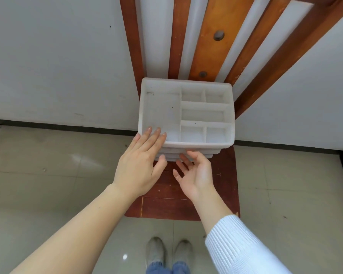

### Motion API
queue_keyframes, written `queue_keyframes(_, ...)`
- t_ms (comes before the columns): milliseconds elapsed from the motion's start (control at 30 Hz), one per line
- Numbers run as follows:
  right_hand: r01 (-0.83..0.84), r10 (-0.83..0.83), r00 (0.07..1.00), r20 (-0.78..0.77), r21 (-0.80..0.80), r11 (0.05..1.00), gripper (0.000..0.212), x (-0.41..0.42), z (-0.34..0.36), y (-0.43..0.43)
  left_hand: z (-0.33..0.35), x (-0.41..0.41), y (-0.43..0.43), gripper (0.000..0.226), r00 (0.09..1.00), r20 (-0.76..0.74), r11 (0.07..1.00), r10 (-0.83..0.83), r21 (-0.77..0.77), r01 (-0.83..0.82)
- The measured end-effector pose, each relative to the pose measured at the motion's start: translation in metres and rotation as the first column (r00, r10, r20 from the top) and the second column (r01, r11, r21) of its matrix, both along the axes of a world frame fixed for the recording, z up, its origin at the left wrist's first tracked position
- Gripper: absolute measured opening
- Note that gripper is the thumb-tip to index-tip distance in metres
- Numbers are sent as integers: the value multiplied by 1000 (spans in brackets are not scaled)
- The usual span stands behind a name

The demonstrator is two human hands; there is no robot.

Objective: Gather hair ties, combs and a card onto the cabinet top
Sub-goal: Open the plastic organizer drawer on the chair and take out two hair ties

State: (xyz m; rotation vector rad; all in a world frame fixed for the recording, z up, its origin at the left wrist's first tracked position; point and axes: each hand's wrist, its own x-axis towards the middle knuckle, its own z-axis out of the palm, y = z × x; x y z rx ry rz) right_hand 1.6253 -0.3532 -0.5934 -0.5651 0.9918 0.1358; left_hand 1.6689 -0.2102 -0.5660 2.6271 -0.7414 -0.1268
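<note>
- Nearest the viewer, below both hands, two pale grey shoes point(169, 252) and blue jean cuffs stand on a glossy beige tiled floor point(48, 194).
- A white ribbed knit sleeve point(244, 248) covers the right forearm; the left forearm is bare.
- The right hand point(196, 173) is palm-up with fingers loosely spread and curled, holding nothing, its fingertips at the front lower edge of the cabinet.
- The left hand point(141, 165) is palm-down with fingers spread flat, holding nothing, its fingertips lying on the near left corner of the cabinet top.
- Under both hands is a worn reddish-brown wooden chair seat point(166, 206).
- Just beyond the fingers, a small white plastic drawer cabinet point(186, 149) stands on that seat; its top is a divided tray point(160, 111) of one large and several small compartments, all bare.
- Farther on, the chair's slatted back point(210, 46) rises against a white wall point(48, 56).
- No hair ties, combs or card show.
</note>
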Motion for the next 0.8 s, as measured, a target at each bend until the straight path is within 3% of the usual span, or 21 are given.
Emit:
queue_keyframes(200,-50,47,998,-47,-54,997,17,-27,-4,0,1,0,-4,49,998,-51,999,29,-17,-30)
queue_keyframes(300,-93,91,995,-45,-55,994,26,-44,-2,-2,-3,-6,2,61,997,-68,999,-33,34,36)
queue_keyframes(367,-155,137,983,-122,-156,975,37,-47,1,-7,-5,-19,6,67,997,-54,996,-54,67,57)
queue_keyframes(433,-182,97,965,-243,-358,916,37,-47,6,-17,-5,-40,9,64,996,-29,993,-82,86,84)
queue_keyframes(533,-174,-12,958,-286,-614,770,20,-46,13,-37,-12,-63,10,50,994,39,985,-101,145,94)
queue_keyframes(633,-259,62,954,-293,-702,663,20,-45,19,-47,-12,-62,1,42,994,45,985,95,139,-100)
queue_keyframes(800,-242,35,938,-344,-581,777,21,-38,27,-53,-7,-53,-9,23,980,36,971,194,135,-197)
